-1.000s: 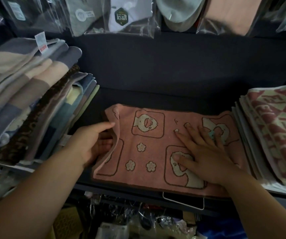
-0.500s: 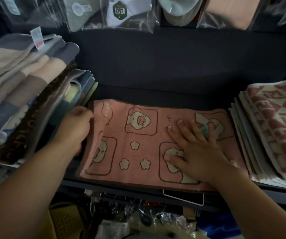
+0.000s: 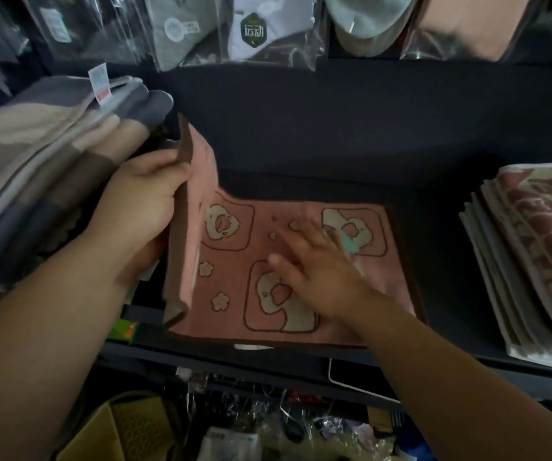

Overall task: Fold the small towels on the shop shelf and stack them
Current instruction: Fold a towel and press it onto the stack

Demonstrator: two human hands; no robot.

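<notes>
Head view: pink towel (image 3: 294, 261) lies mid-shelf; left hand (image 3: 141, 201) pinches its 9 o'clock edge upright, right hand (image 3: 314, 271) flat, open, pinning it. Judgement: lifted flap may sag crooked or brush the striped stack (image 3: 41, 168) at 10 o'clock.

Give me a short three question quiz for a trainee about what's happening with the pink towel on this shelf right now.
1. True or false: the left hand is lifting the left edge of the pink towel.
2. What is the right hand doing? A) pressing flat on the towel B) gripping the red patterned stack C) hanging off the shelf
3. Fill in: the grey and beige towel stack lies to the towel's ____.

Key: 1 true; 2 A; 3 left.
</notes>
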